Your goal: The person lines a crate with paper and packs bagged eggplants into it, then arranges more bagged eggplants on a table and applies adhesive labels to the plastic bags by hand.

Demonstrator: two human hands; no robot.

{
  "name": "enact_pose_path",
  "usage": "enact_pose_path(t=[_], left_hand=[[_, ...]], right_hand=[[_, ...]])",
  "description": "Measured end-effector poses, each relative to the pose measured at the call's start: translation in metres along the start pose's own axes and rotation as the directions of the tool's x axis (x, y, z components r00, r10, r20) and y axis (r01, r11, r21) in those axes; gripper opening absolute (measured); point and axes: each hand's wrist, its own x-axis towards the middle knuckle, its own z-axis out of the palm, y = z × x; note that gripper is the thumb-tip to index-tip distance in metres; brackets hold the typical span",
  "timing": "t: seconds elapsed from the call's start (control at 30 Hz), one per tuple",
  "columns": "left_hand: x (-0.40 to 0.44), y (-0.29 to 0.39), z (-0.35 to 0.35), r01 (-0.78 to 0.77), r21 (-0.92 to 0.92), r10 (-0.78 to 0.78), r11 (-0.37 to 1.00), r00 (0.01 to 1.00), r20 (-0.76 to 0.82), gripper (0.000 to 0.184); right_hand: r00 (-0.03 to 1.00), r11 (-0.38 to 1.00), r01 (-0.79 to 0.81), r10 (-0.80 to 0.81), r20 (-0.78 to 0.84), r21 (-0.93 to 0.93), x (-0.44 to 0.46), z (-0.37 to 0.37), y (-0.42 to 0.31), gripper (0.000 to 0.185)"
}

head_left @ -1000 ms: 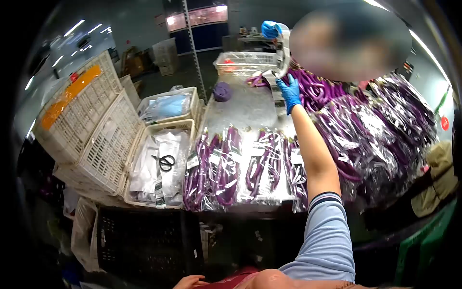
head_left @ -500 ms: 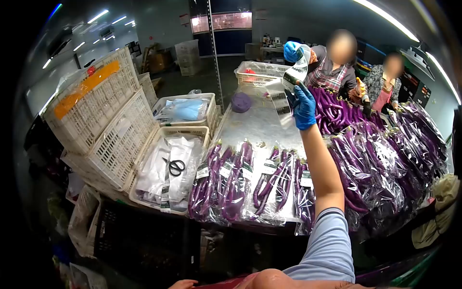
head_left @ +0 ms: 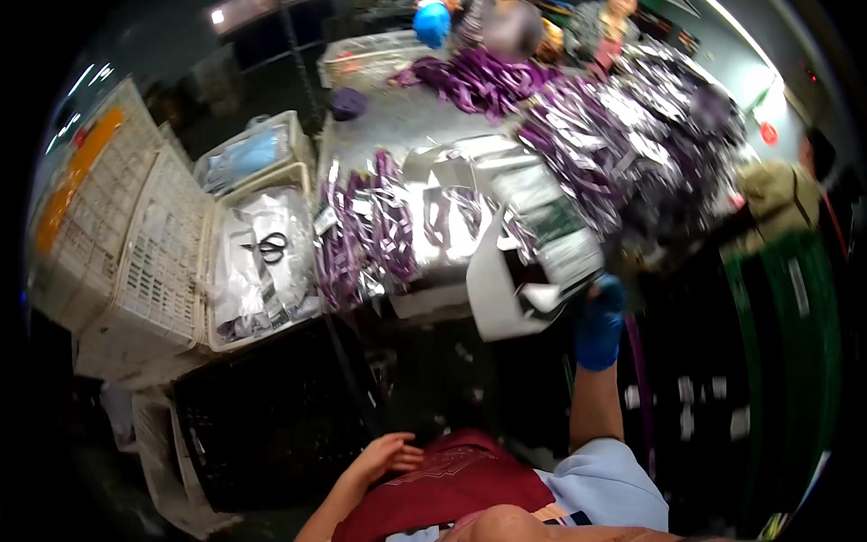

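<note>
My right hand [head_left: 602, 325], in a blue glove, grips one end of a long strip of labels [head_left: 492, 280]. The strip is white with dark green printed parts. It loops out to the left in front of the table edge and is smeared by motion. My left hand [head_left: 388, 454] is bare and hangs by the dark red apron [head_left: 452, 479], holding nothing, its fingers loosely stretched. Clear bags of purple eggplants [head_left: 366, 226] lie along the table's front, left of the strip.
A large pile of bagged eggplants [head_left: 623, 135] covers the table's right side, with loose eggplants [head_left: 488, 81] behind. Scissors [head_left: 271, 247] lie on plastic bags in a white crate [head_left: 217, 307]. Stacked crates [head_left: 158, 235] stand left. Two people are across the table. A green crate [head_left: 786, 334] stands right.
My right hand has come down and back towards me from near the co-worker, bringing the label strip along. The view has tilted down, and more of my left hand now shows.
</note>
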Motion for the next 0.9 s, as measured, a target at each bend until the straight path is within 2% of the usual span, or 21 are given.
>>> enact_pose_path(t=[0.03, 0.07, 0.1, 0.13, 0.2, 0.27, 0.33, 0.4, 0.43, 0.47, 0.53, 0.6, 0.63, 0.73, 0.77, 0.8, 0.87, 0.9], left_hand=[[-0.002, 0.0, 0.0, -0.029, -0.004, 0.029, 1.0, 0.999, 0.039, 0.047], [-0.003, -0.002, -0.002, -0.052, -0.012, 0.053, 0.999, 0.996, 0.075, 0.045], [-0.002, -0.004, -0.006, -0.062, -0.005, 0.062, 0.998, 0.992, 0.108, 0.044], [0.0, -0.006, -0.009, -0.062, -0.001, 0.061, 0.998, 0.988, 0.14, 0.043], [0.002, -0.003, -0.005, -0.031, 0.078, 0.024, 0.996, 0.995, 0.095, 0.041], [0.004, -0.002, 0.0, 0.001, 0.13, -0.009, 0.992, 0.998, 0.064, 0.04], [0.002, 0.0, 0.01, 0.008, 0.18, -0.016, 0.984, 0.999, 0.045, 0.04], [0.004, 0.0, 0.011, 0.035, 0.213, -0.038, 0.976, 0.999, 0.011, 0.04], [0.007, 0.001, 0.009, 0.032, 0.218, -0.039, 0.975, 0.999, 0.03, 0.04], [0.007, -0.001, 0.005, 0.036, 0.223, -0.046, 0.974, 0.998, 0.039, 0.04], [0.008, -0.001, 0.006, 0.053, 0.254, -0.057, 0.966, 0.998, 0.009, 0.041], [0.009, -0.001, 0.009, 0.056, 0.29, -0.059, 0.955, 0.998, 0.001, 0.042], [0.009, 0.0, 0.01, 0.072, 0.31, -0.074, 0.948, 0.997, -0.006, 0.044], [0.01, 0.003, 0.012, 0.111, 0.336, -0.11, 0.935, 0.994, -0.022, 0.045], [0.01, 0.004, 0.012, 0.12, 0.337, -0.117, 0.934, 0.993, -0.027, 0.045], [0.01, 0.004, 0.011, 0.132, 0.345, -0.128, 0.929, 0.991, -0.034, 0.045], [0.013, 0.006, 0.01, 0.151, 0.36, -0.144, 0.921, 0.989, -0.046, 0.045], [0.014, 0.006, 0.007, 0.16, 0.351, -0.159, 0.923, 0.987, -0.033, 0.046]], right_hand=[[0.991, 0.968, -0.135, 0.137, -0.006, -0.212, -0.037, 0.005, -0.016, 0.017], [0.959, 0.873, -0.275, 0.278, -0.052, -0.403, -0.074, 0.011, -0.032, 0.023], [0.859, 0.783, -0.511, 0.45, -0.244, -0.354, -0.117, 0.013, -0.043, 0.021], [0.786, 0.7, -0.617, 0.524, -0.329, -0.358, -0.156, 0.011, -0.051, 0.019], [0.452, 0.428, -0.887, 0.728, -0.516, -0.174, -0.248, -0.005, -0.065, 0.017], [0.425, 0.123, -0.895, 0.521, -0.74, -0.428, -0.394, -0.055, -0.072, 0.016], [0.196, -0.304, -0.899, 0.364, -0.911, -0.315, -0.5, -0.078, -0.102, 0.017], [0.231, -0.498, -0.812, 0.205, -0.951, -0.305, -0.594, -0.082, -0.129, 0.018], [0.194, -0.491, -0.851, 0.034, -0.98, -0.186, -0.61, -0.069, -0.14, 0.018], [0.171, -0.508, -0.853, -0.049, -0.984, -0.123, -0.625, -0.062, -0.15, 0.019], [0.081, -0.391, -0.92, -0.231, -0.97, 0.016, -0.646, -0.051, -0.165, 0.019], [0.049, -0.427, -0.901, -0.271, -0.961, 0.075, -0.684, -0.063, -0.162, 0.017], [-0.004, -0.32, -0.941, -0.312, -0.95, 0.109, -0.693, -0.06, -0.158, 0.014], [0.08, -0.31, -0.951, -0.259, -0.962, 0.005, -0.716, -0.066, -0.137, 0.014], [0.026, -0.248, -0.968, -0.267, -0.963, 0.043, -0.706, -0.063, -0.128, 0.016], [0.076, -0.283, -0.959, -0.245, -0.967, -0.004, -0.708, -0.066, -0.119, 0.016], [0.01, -0.504, -0.863, 0.004, -1.0, -0.01, -0.733, -0.085, -0.094, 0.021], [-0.061, -0.521, -0.853, 0.085, -0.995, 0.008, -0.743, -0.089, -0.082, 0.024]])
